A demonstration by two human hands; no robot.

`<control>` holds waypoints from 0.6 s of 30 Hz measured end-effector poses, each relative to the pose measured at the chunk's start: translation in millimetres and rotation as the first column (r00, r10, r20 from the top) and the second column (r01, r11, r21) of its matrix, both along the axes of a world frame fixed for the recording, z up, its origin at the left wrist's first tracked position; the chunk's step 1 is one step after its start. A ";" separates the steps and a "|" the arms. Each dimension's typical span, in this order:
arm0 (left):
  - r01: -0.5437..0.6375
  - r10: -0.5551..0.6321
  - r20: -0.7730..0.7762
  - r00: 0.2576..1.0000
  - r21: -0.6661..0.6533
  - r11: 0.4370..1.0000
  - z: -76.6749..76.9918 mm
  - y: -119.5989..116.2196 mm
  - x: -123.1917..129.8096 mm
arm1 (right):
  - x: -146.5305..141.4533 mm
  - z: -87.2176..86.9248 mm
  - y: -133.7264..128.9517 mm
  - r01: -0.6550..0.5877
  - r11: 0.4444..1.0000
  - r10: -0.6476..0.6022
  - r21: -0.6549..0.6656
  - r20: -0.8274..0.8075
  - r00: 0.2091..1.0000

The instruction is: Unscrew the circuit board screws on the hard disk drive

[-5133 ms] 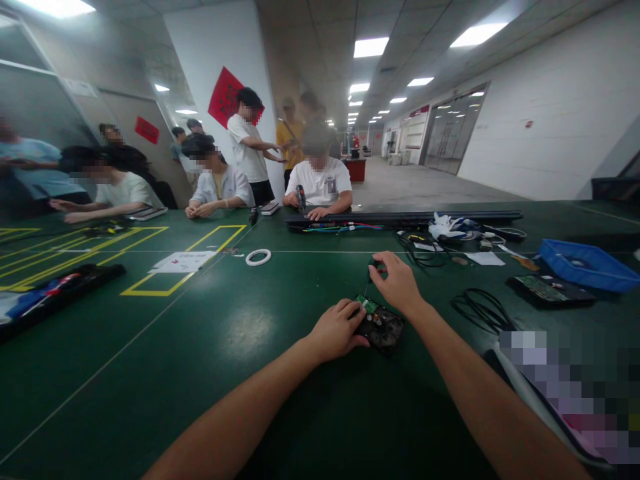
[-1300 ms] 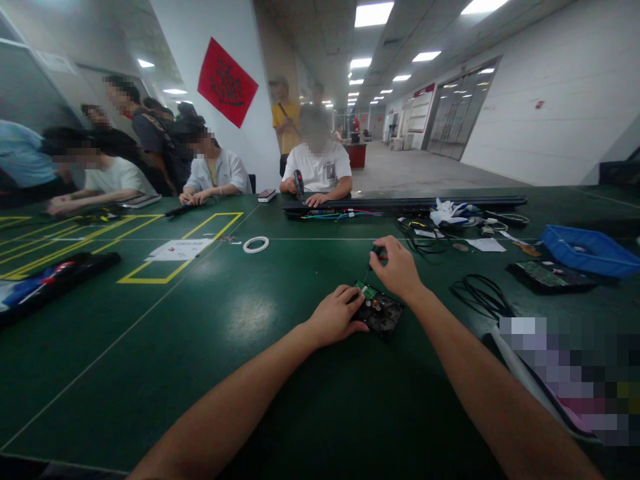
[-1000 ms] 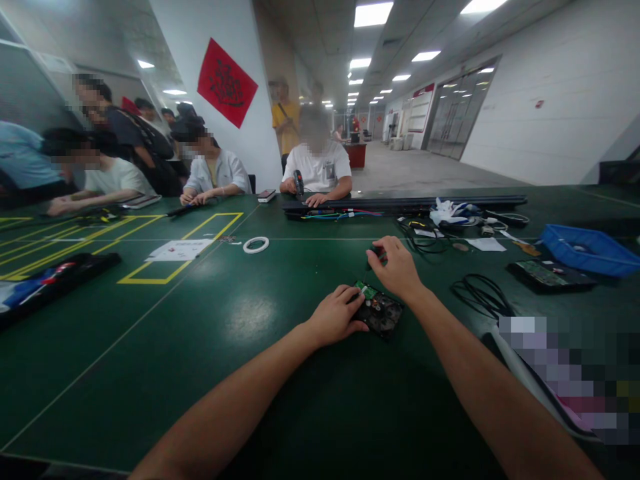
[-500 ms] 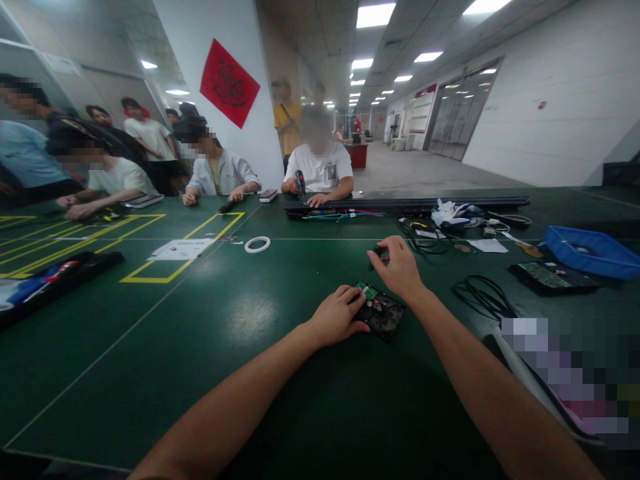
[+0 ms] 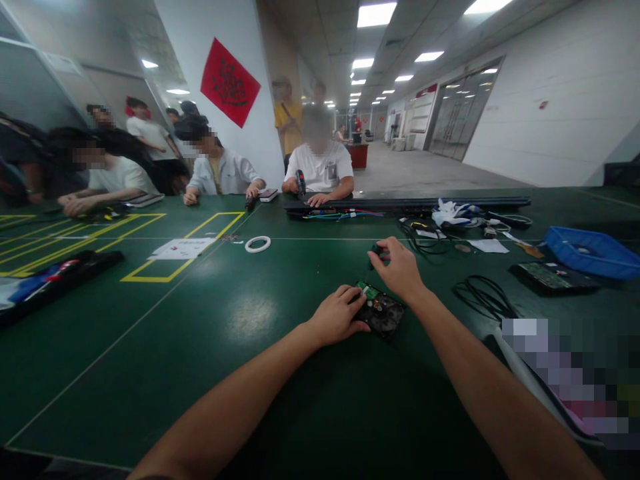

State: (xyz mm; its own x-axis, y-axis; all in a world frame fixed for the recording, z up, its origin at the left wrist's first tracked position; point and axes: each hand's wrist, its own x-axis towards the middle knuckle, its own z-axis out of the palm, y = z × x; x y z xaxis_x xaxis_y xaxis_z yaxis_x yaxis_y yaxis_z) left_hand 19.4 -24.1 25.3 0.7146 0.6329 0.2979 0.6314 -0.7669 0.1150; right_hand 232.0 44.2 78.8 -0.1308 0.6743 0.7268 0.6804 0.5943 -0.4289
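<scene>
Green bench (image 5: 200,347) fills the head view, running wide to the left of the working hands; a long black bar (image 5: 410,203) lies near its far edge. Over on the right, room narrows: coiled cable (image 5: 493,305), a larger black gadget (image 5: 555,277) and a blue tray (image 5: 575,255) crowd that side. Pixel blocks mask an item (image 5: 555,380) at lower right, impossible to make out. Down at centre sits the small black gadget (image 5: 386,320), flat on the bench, its left end hidden under the left hand (image 5: 337,315): fingers partly spread, fingertips on top, thumb at the near edge, holding it. And the right hand (image 5: 399,268)? Fingers pinched around a dark screwdriver (image 5: 374,255) above the green board (image 5: 368,289); whether its tip touches, can't tell.
</scene>
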 end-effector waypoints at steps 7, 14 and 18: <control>0.000 0.000 0.004 1.000 0.000 1.000 0.4 -0.7 0.0 | 0.9 0.9 -0.5 -0.023 1.000 0.023 0.016 0.025 0.999; 0.002 -0.002 0.018 1.000 -0.018 1.000 -0.7 0.2 -0.6 | 1.8 2.3 0.0 -0.016 0.999 0.015 0.028 0.020 1.000; 0.000 0.000 0.010 1.000 -0.017 1.000 -1.4 0.4 -0.4 | 2.2 3.6 -1.2 -0.001 0.999 -0.001 0.044 0.060 0.998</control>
State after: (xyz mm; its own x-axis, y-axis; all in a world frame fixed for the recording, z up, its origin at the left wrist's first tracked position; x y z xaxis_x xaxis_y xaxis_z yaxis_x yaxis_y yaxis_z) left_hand 19.0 -23.6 23.9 0.7117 0.6379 0.2944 0.6299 -0.7649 0.1348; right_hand 234.1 43.0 82.3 -0.1750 0.6417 0.7467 0.7042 0.6116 -0.3606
